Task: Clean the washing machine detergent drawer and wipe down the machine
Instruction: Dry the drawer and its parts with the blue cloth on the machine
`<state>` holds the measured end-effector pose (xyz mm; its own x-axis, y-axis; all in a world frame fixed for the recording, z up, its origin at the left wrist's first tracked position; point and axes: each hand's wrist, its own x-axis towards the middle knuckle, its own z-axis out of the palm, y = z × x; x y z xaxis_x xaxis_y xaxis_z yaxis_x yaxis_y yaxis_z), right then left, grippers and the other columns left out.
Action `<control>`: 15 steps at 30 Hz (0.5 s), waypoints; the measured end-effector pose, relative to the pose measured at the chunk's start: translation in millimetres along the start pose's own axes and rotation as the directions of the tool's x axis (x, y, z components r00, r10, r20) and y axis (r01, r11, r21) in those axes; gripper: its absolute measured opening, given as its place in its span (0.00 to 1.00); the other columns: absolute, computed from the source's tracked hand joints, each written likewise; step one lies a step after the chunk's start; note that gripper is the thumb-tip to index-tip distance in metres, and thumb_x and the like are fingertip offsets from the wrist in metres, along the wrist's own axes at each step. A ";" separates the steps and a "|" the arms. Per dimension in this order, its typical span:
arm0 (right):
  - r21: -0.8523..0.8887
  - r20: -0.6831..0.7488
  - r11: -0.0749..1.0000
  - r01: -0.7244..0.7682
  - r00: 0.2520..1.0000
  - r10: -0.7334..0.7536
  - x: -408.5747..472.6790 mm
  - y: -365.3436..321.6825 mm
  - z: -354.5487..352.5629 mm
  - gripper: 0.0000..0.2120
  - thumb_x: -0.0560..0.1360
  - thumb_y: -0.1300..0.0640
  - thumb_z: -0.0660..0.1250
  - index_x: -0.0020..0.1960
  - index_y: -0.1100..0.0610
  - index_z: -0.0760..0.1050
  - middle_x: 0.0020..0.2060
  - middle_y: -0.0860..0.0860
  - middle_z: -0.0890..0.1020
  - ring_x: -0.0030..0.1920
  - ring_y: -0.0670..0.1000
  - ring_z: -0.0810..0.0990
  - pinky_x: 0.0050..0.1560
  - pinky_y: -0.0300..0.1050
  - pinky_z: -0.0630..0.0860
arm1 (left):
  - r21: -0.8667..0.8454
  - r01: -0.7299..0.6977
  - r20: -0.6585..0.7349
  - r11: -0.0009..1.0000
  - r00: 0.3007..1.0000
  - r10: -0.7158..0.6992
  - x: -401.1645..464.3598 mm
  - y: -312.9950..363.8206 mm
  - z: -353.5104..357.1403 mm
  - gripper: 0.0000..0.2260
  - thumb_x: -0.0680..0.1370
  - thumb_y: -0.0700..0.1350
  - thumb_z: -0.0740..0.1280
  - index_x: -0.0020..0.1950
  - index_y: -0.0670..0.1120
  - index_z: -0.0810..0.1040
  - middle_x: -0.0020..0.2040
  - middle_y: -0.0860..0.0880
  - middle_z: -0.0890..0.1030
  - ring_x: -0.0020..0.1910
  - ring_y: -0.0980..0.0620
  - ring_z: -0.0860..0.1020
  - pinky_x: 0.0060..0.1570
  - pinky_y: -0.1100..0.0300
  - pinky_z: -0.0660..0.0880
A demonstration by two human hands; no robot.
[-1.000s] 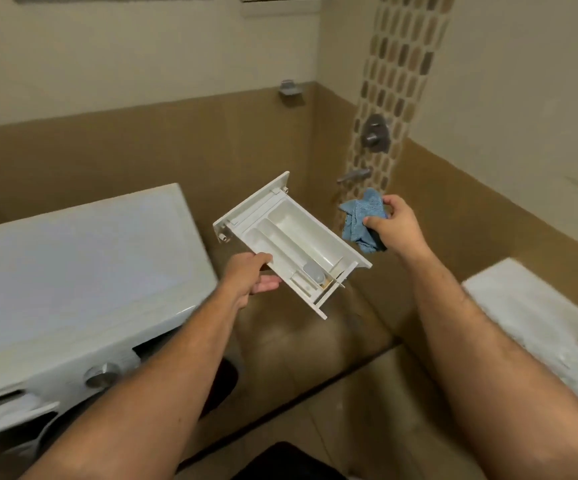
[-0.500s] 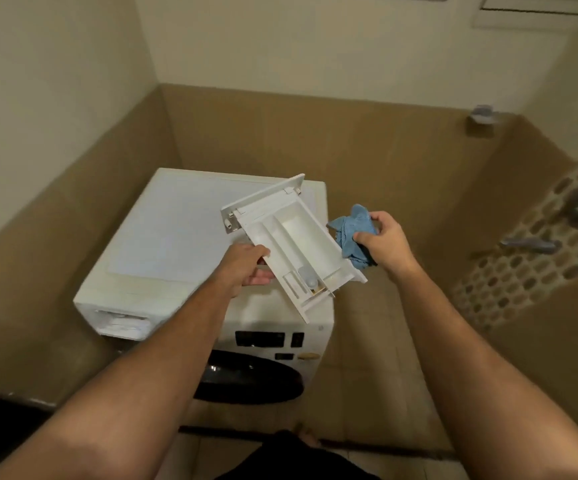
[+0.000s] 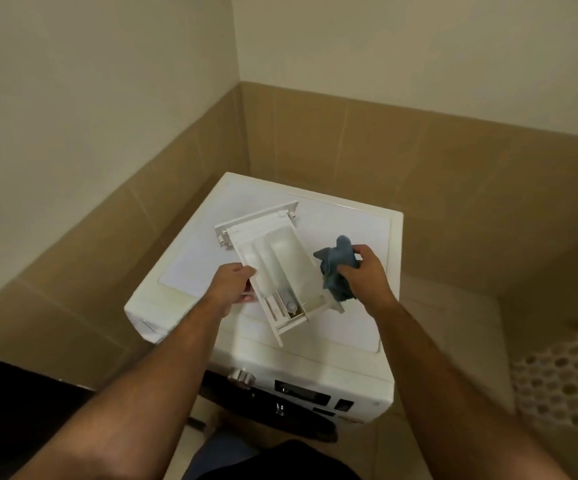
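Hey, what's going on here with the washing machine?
A person stands over a white washing machine with its detergent drawer pulled out. The left hand holds the drawer by its side above the machine's top, compartments facing up. The right hand grips a bunched blue cloth right beside the drawer. The cloth is not inside the compartments at this moment.

Tiled bathroom with washing machine [image 3: 315, 358]

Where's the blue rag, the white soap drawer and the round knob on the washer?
Crumpled blue cloth rag [image 3: 336, 271], head view: its bunched middle.
White plastic detergent drawer [image 3: 282, 263], head view: the large compartment's floor.
Round silver dial knob [image 3: 242, 376], head view: its face.
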<state>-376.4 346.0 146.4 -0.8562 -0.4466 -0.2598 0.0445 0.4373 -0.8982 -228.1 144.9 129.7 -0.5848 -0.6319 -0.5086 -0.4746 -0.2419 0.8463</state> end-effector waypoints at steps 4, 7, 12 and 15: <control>-0.020 -0.042 0.999 -0.032 0.999 0.031 13.8 -0.7 14.3 0.19 0.78 0.55 0.67 0.67 0.54 0.68 0.53 0.53 0.79 0.51 0.56 0.81 0.55 0.56 0.80 | 0.026 0.024 0.069 0.999 0.997 -0.025 40.6 4.6 -12.3 0.06 0.79 0.42 0.64 0.48 0.41 0.79 0.44 0.43 0.82 0.40 0.49 0.81 0.35 0.58 0.78; -0.039 -0.131 0.998 -0.054 0.990 0.049 20.6 -8.4 29.2 0.14 0.78 0.55 0.66 0.62 0.53 0.70 0.49 0.54 0.81 0.48 0.55 0.82 0.51 0.54 0.82 | 0.071 0.029 0.131 0.997 0.991 -0.038 73.1 13.3 -22.9 0.05 0.79 0.41 0.64 0.47 0.43 0.78 0.44 0.44 0.82 0.39 0.50 0.80 0.38 0.57 0.78; -0.092 -0.225 0.994 -0.064 0.974 0.042 27.1 -19.5 58.9 0.14 0.76 0.63 0.65 0.60 0.54 0.71 0.46 0.55 0.83 0.46 0.55 0.83 0.43 0.48 0.82 | 0.165 0.001 0.260 0.986 0.964 -0.045 117.8 26.7 -37.7 0.05 0.79 0.40 0.63 0.49 0.41 0.79 0.44 0.43 0.82 0.39 0.48 0.80 0.41 0.55 0.78; -0.051 -0.299 0.995 -0.090 0.952 0.071 24.6 -20.6 70.5 0.14 0.78 0.63 0.63 0.62 0.54 0.71 0.47 0.54 0.83 0.46 0.53 0.83 0.44 0.49 0.83 | 0.217 -0.027 0.333 0.976 0.942 -0.048 136.0 32.9 -40.5 0.06 0.79 0.40 0.63 0.47 0.42 0.79 0.43 0.44 0.82 0.38 0.48 0.80 0.40 0.56 0.78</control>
<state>-362.0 270.9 133.5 -0.9655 -0.1607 -0.2051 0.0953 0.5147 -0.8521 -296.5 21.2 94.8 -0.7468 -0.3386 -0.5724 -0.5901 -0.0595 0.8051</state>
